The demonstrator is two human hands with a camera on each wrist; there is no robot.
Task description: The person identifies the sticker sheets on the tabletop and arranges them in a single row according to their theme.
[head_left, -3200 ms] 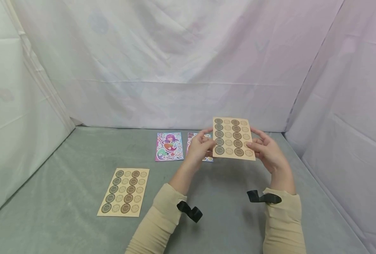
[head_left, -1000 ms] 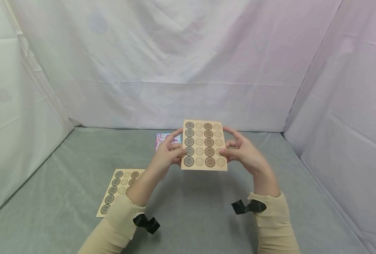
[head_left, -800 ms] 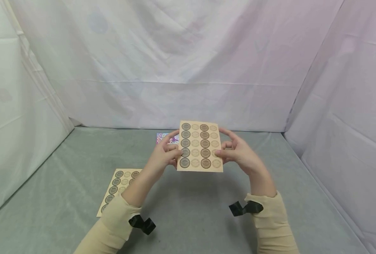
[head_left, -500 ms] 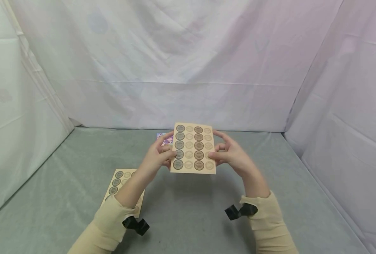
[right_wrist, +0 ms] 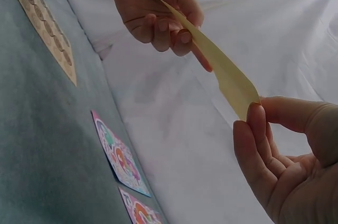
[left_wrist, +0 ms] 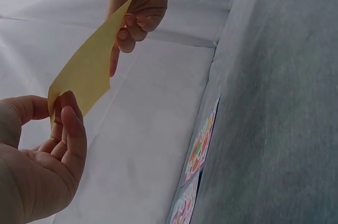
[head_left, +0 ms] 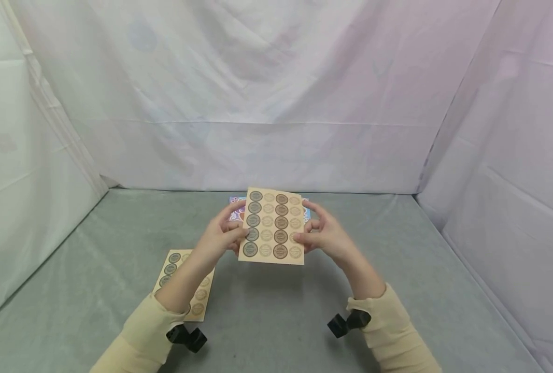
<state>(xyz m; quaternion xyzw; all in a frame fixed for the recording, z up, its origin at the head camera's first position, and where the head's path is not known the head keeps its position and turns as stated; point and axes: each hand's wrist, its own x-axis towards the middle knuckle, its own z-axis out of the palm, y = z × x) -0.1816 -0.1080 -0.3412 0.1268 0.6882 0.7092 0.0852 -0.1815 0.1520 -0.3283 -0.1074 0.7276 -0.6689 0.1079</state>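
Note:
A tan sticker sheet (head_left: 273, 228) with columns of round seals is held up above the table. My left hand (head_left: 220, 235) pinches its left edge, thumb on the printed face and fingers behind. On the opposite edge, my right hand (head_left: 325, 235) pinches it the same way. Both wrist views show the sheet's plain back, slightly bowed between the two hands. A second tan sticker sheet (head_left: 200, 295) lies on the table under my left forearm, which hides part of it.
Two colourful cartoon sticker sheets (right_wrist: 121, 155) lie side by side at the back of the grey table (head_left: 425, 290); in the head view the held sheet and hands mostly cover them. White cloth (head_left: 267, 93) hangs behind and at both sides.
Both hands have carried the held sticker sheet leftward and slightly nearer, from the right of centre to the middle. The left forearm now covers part of the lying tan sheet.

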